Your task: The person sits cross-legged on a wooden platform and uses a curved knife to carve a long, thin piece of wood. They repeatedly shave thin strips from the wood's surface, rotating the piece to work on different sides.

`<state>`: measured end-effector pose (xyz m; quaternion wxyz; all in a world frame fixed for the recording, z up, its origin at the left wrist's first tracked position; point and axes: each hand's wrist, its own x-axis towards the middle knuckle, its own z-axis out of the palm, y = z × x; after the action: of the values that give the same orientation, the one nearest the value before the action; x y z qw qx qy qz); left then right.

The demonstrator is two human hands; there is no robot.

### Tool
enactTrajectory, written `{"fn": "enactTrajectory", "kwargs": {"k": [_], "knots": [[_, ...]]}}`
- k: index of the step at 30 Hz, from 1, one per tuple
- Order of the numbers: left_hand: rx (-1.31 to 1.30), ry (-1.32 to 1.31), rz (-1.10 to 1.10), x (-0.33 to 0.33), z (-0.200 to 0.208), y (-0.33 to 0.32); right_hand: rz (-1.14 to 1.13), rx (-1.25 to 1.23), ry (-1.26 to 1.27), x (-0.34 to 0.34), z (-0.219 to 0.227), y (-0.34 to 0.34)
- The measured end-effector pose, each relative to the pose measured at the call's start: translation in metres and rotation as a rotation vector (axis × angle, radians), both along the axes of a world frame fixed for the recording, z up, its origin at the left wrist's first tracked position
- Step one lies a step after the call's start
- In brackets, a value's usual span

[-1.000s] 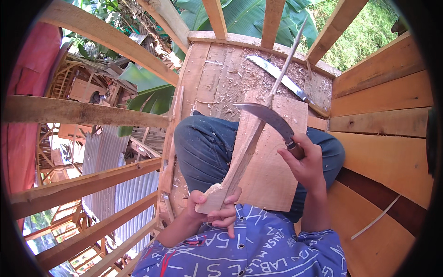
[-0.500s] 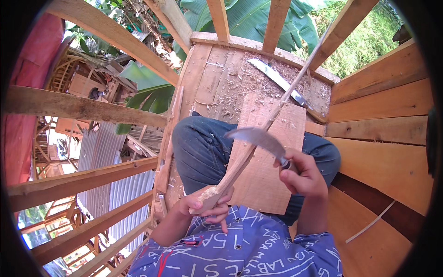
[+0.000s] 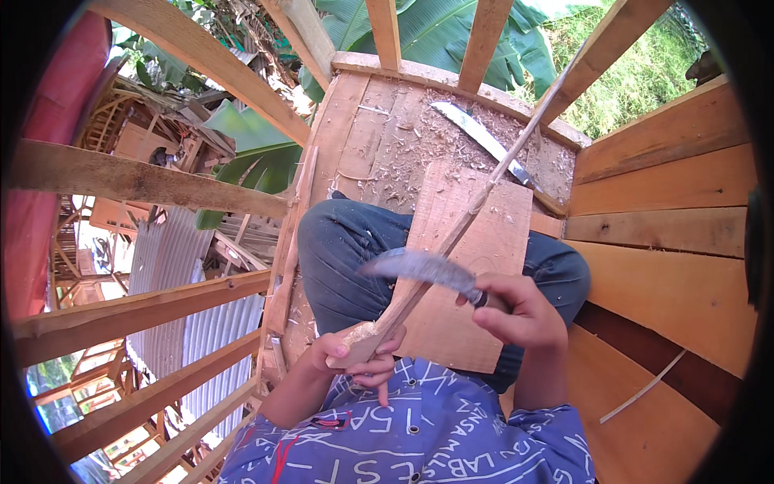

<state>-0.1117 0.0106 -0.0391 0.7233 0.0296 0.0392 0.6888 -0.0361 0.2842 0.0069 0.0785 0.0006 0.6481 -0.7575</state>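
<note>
My left hand (image 3: 367, 357) is closed around the thick, squared end of a long wooden stick (image 3: 451, 239). From there the stick slants away to the far right, narrowing as it goes, and passes over a flat wooden board (image 3: 459, 331) across my lap. In my right hand (image 3: 526, 310) is the dark handle of a sickle-like curved knife (image 3: 423, 269). Its broad blade points left and lies across the stick, slightly blurred; whether it touches the wood I cannot tell.
A machete (image 3: 484, 143) lies on the plank floor (image 3: 355, 133) among wood shavings (image 3: 403, 181). Wooden rails (image 3: 145, 179) run along the left and far sides, and a plank wall (image 3: 661, 210) stands at the right. A thin strip (image 3: 645, 387) lies at lower right.
The curved knife has moved left and nearer to me along the stick, my right hand with it. My left hand keeps its hold on the stick's thick end.
</note>
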Motion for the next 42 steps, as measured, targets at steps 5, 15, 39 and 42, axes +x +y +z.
{"fn": "enactTrajectory", "kwargs": {"k": [5, 15, 39, 42], "knots": [[0.007, -0.024, 0.038, 0.004, 0.001, -0.005, -0.258, -0.081, -0.127, 0.006, -0.002, 0.011], [0.126, -0.326, 0.096, 0.017, -0.005, 0.001, -0.860, 0.398, 0.074, 0.003, -0.016, -0.001], [-0.071, 0.061, -0.006, 0.004, 0.002, -0.004, -0.113, 0.110, 0.088, 0.011, -0.017, 0.004], [-0.049, 0.046, 0.028, 0.007, -0.002, -0.015, -0.193, 0.107, 0.022, 0.013, -0.024, 0.019]]}}
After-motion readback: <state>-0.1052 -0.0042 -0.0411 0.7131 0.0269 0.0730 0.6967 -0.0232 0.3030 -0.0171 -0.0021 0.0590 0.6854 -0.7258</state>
